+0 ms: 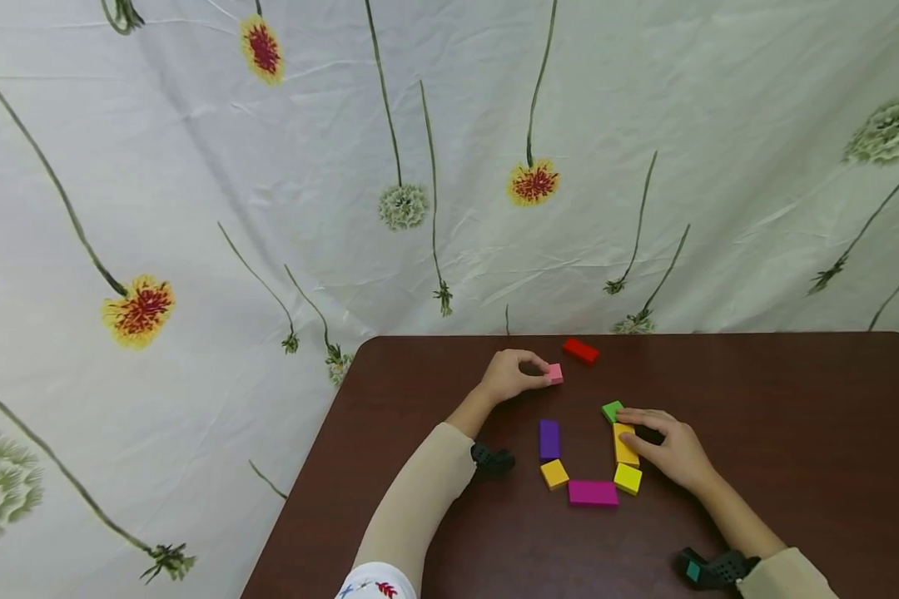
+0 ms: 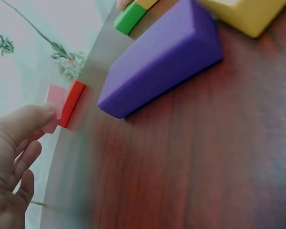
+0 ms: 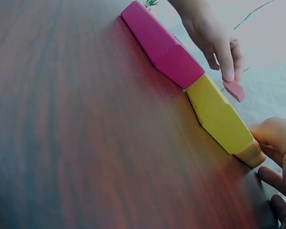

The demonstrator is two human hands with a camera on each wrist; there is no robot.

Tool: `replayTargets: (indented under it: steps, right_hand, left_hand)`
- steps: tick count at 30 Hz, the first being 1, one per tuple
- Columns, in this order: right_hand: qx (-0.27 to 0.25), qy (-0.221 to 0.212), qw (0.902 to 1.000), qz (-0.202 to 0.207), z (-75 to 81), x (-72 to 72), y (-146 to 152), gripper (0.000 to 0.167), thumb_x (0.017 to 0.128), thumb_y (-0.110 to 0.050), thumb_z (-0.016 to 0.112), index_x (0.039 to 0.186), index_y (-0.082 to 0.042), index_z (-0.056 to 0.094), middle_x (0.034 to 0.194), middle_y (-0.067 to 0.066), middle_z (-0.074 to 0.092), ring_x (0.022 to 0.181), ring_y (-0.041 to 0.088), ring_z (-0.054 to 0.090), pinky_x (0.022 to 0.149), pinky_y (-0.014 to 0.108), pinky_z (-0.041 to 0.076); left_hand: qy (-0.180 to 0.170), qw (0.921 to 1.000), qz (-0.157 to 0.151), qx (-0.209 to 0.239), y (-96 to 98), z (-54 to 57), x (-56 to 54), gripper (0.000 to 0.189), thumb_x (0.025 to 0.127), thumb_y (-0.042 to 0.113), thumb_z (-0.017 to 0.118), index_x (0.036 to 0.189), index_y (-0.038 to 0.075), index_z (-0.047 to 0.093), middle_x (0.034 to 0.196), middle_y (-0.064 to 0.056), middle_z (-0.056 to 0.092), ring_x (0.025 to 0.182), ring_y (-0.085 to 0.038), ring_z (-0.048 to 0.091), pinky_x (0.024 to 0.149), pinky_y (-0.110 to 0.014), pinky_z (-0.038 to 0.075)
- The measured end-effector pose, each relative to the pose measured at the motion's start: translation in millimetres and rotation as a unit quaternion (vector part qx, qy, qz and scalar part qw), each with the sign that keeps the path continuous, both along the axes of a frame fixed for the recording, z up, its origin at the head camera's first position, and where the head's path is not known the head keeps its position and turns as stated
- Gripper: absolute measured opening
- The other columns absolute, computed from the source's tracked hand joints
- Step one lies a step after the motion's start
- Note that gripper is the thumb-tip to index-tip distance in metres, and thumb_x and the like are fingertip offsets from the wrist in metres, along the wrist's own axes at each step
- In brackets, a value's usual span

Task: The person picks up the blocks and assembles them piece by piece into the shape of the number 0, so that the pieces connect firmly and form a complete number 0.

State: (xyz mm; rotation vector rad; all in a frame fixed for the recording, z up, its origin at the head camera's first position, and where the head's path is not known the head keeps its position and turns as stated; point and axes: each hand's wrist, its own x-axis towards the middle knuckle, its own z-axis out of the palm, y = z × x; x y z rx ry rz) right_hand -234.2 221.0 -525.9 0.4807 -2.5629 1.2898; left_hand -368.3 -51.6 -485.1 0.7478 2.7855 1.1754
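Observation:
My left hand (image 1: 511, 376) pinches a small pink block (image 1: 555, 373) between thumb and fingers, near the red block (image 1: 580, 350) at the table's far edge. In the left wrist view the pink block (image 2: 52, 109) appears beside the red one. My right hand (image 1: 670, 448) reaches over the orange block (image 1: 625, 445), thumb touching it and fingertips by the green block (image 1: 612, 411). From the right wrist camera, the thumb (image 3: 269, 131) is on the orange block's end, past the yellow block (image 3: 219, 114).
Several blocks form a U shape: purple (image 1: 549, 439), a short orange block (image 1: 554, 474), magenta (image 1: 593, 493) and yellow (image 1: 628, 478), then the long orange and green ones. The dark wooden table (image 1: 809, 433) meets a flower-printed cloth (image 1: 307, 166) behind.

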Motion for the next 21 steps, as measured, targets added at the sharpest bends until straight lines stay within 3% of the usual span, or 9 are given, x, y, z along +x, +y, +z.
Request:
replayTargets:
  steps: [8,21]
  right_hand:
    - [0.002,0.009,1.0,0.001,0.6,0.5,0,0.029,0.089,-0.017,0.072,0.116,-0.006,0.072,0.123,0.014,0.065,0.112,0.027,0.052,0.092,0.062,0.039]
    - [-0.002,0.007,1.0,0.003,0.2,0.6,-1,0.029,0.089,-0.017,0.072,0.116,-0.006,0.072,0.124,0.014,0.065,0.113,0.018,0.051,0.092,0.063,0.039]
  left_hand:
    - [-0.006,0.9979,-0.063,-0.018,-6.7,3.8,11.4,0.016,0.081,0.024,0.081,0.093,0.015,0.078,0.099,0.007,0.073,0.103,-0.011,0.063,0.093,-0.026,0.045]
    - [-0.013,0.9911,-0.112,-0.07,-8.6,13.5,17.9,0.018,0.082,0.023,0.081,0.097,0.015,0.079,0.101,0.005,0.073,0.099,-0.009,0.062,0.091,-0.024,0.045]
